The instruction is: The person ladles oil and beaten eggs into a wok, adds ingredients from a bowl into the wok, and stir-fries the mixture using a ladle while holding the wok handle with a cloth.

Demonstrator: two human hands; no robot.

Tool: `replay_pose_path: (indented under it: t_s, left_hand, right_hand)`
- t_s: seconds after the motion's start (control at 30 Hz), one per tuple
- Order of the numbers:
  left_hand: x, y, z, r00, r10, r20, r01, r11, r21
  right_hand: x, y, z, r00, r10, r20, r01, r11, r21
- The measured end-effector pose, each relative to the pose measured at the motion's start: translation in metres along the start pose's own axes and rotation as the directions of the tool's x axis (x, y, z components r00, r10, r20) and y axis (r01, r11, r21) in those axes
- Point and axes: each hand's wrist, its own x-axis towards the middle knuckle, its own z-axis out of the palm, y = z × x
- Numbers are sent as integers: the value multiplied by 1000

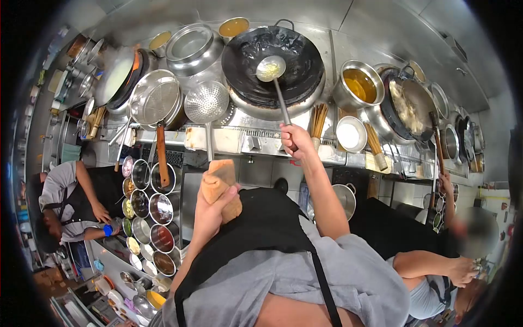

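My right hand [295, 139] is closed round the handle of a metal ladle [271, 68]. The ladle's bowl, with small pale yellow-green pieces in it, is over a large black wok [245, 60] that stands on the burner. My left hand [213, 206] grips a folded tan cloth [222, 182], held in front of my apron near the stove's front edge. Just beyond the cloth lies a perforated metal skimmer [206, 102], its handle pointing toward me.
Left of the wok are a mesh strainer [154, 98] and a metal pot [189, 49]. On the right stand an oil pot [359, 86], a white bowl [351, 134] and another wok [408, 103]. Ingredient bowls [162, 238] sit lower left. Co-workers flank me on both sides.
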Motion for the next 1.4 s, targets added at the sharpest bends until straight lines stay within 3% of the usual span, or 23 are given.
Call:
replay_pose_path:
  t_s: [0.03, 0.07, 0.13, 0.2, 0.33, 0.53, 0.63, 0.73, 0.77, 0.83, 0.87, 0.93, 1.0, 1.07, 1.13, 1.2, 1.27, 1.33, 1.4]
  left_hand:
    - [3, 1, 1, 1000, 5, 3, -5, 1000, 0]
    - [7, 2, 3, 998, -10, 64, 10, 1000, 8]
    - [9, 3, 4, 989, -28, 146, 26, 1000, 16]
    - [10, 3, 6, 977, -58, 206, 38, 995, 97]
    - [20, -2, -3, 955, -77, 286, 52, 994, 94]
    - [29, 2, -14, 960, -145, 240, 116, 985, 131]
    - [36, 1, -22, 960, -159, 232, 143, 986, 85]
    - [44, -4, -30, 962, -135, 237, 120, 990, 79]
    - [49, -6, -34, 963, -135, 232, 122, 990, 70]
    - [54, -10, -39, 964, -133, 230, 122, 991, 59]
    - [56, -11, -41, 961, -140, 239, 135, 990, 40]
    - [56, -11, -42, 959, -148, 243, 150, 989, 10]
    - [53, -8, -43, 945, -206, 254, 210, 978, 12]
    - [52, -10, -43, 951, -201, 235, 204, 979, 13]
    - [51, -11, -44, 962, -186, 201, 187, 982, 14]
    - [54, -14, -45, 958, -169, 232, 174, 985, -4]
    - [58, -18, -44, 964, -147, 220, 154, 988, -15]
    - [62, -23, -43, 971, -171, 164, 184, 981, -64]
    - [61, -25, -40, 976, -166, 138, 179, 980, -82]
  right_hand:
    - [-5, 0, 1, 979, 68, 191, -137, 917, 375]
    - [-8, -3, 3, 981, 61, 186, -128, 918, 374]
    - [-22, -17, 6, 851, -32, 525, -420, 560, 714]
    - [-45, -28, 6, 884, -32, 466, -378, 537, 754]
    - [-95, -54, -8, 880, -96, 465, -325, 593, 737]
    - [-174, -99, -37, 935, -137, 328, -135, 717, 684]
    - [-191, -113, -59, 971, -149, 187, 12, 809, 588]
    - [-187, -115, -90, 991, -130, -32, 133, 933, 336]
    - [-186, -114, -93, 990, -134, -35, 138, 932, 335]
    - [-185, -111, -97, 934, -178, -310, 165, 984, -68]
    - [-183, -106, -103, 933, -181, -310, 167, 983, -71]
    - [-179, -96, -110, 836, -352, -420, 107, 856, -505]
    - [-175, -88, -108, 810, -393, -436, 69, 801, -595]
    - [-169, -80, -99, 719, -524, -458, 0, 658, -753]
    - [-153, -81, -107, 742, -576, -344, 81, 586, -806]
    - [-140, -91, -100, 792, -526, -311, 133, 645, -753]
    - [-124, -110, -84, 865, -415, -283, 191, 792, -580]
    - [-95, -122, -69, 903, -384, -195, 224, 806, -548]
    - [-41, -114, -66, 882, -412, -229, 174, 737, -653]
